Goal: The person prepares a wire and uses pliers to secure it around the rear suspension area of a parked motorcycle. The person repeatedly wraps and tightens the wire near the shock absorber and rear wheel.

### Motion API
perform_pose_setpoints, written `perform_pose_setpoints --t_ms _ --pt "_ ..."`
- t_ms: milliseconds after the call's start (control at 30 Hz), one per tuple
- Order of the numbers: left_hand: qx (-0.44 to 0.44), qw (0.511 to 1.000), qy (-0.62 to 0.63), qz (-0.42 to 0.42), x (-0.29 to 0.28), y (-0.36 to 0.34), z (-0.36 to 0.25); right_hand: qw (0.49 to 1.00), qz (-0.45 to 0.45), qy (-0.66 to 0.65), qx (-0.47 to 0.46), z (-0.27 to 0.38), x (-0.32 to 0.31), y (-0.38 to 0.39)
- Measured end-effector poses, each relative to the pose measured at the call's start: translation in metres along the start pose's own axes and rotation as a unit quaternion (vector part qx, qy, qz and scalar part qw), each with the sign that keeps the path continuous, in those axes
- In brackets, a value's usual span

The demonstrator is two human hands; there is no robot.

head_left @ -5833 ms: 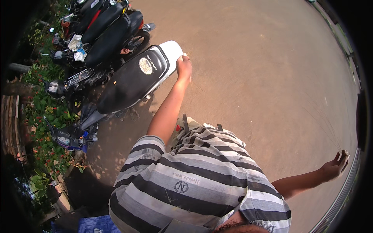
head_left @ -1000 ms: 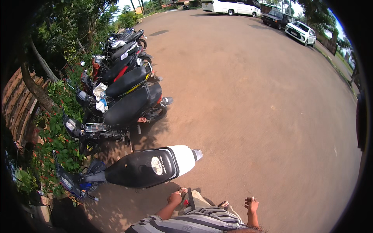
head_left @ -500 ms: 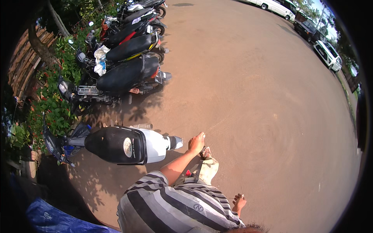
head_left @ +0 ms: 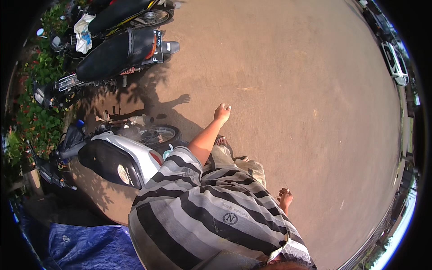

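Observation:
Stretched out ahead of my body, my left hand (head_left: 222, 113) holds nothing; its fingers are loosely bent, with a gap between them. My right hand (head_left: 285, 197) hangs at my right side, empty, its fingers half curled and apart. The motorcycle (head_left: 105, 159) with a black seat and white tail stands at my left. My striped sleeve overlaps its rear in the view, and neither hand touches it. Below my left hand show a foot (head_left: 221, 141) and my pale trousers (head_left: 249, 168).
Further left stand a black motorcycle (head_left: 105, 56) and a yellow-trimmed motorcycle (head_left: 117, 13), near a white bag (head_left: 83, 33). Leafy shrubs (head_left: 40, 72) line the left edge. A blue tarp (head_left: 94, 245) lies at the lower left. A white car (head_left: 396, 63) is far right on the pavement (head_left: 306, 108).
The parked motorcycles have shifted up and left in view, and the white-tailed one now sits beside my left sleeve. My left hand appears higher, its fingers looser. My other foot has come forward.

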State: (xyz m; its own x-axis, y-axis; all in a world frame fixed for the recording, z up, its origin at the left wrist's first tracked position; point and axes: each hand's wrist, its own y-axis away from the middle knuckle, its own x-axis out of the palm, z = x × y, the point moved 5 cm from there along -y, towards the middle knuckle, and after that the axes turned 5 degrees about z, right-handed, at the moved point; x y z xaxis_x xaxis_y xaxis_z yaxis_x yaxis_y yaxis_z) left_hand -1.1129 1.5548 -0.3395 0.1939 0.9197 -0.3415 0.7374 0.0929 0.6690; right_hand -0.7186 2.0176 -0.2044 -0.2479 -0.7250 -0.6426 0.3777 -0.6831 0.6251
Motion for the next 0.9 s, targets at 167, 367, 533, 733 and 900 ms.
perform_pose_setpoints --t_ms 167,367,533,733,900 --pt "-0.084 0.979 -0.123 0.139 -0.020 0.068 0.162 0.990 0.052 0.082 -0.099 0.114 0.043 -0.054" --pt "-0.238 0.910 0.285 0.183 -0.063 0.188 0.224 0.953 0.205 0.109 -0.193 0.262 0.138 -0.108" --pt "-0.257 0.871 0.417 0.046 -0.070 0.206 0.181 0.860 0.379 0.198 -0.279 0.387 0.249 -0.177" --pt "-0.204 0.687 0.660 -0.225 -0.006 0.246 0.175 0.650 0.476 0.409 -0.428 0.531 0.416 -0.146" --pt "-0.190 0.571 0.767 -0.223 -0.023 0.247 0.063 0.493 0.457 0.462 -0.578 0.611 0.509 -0.052"
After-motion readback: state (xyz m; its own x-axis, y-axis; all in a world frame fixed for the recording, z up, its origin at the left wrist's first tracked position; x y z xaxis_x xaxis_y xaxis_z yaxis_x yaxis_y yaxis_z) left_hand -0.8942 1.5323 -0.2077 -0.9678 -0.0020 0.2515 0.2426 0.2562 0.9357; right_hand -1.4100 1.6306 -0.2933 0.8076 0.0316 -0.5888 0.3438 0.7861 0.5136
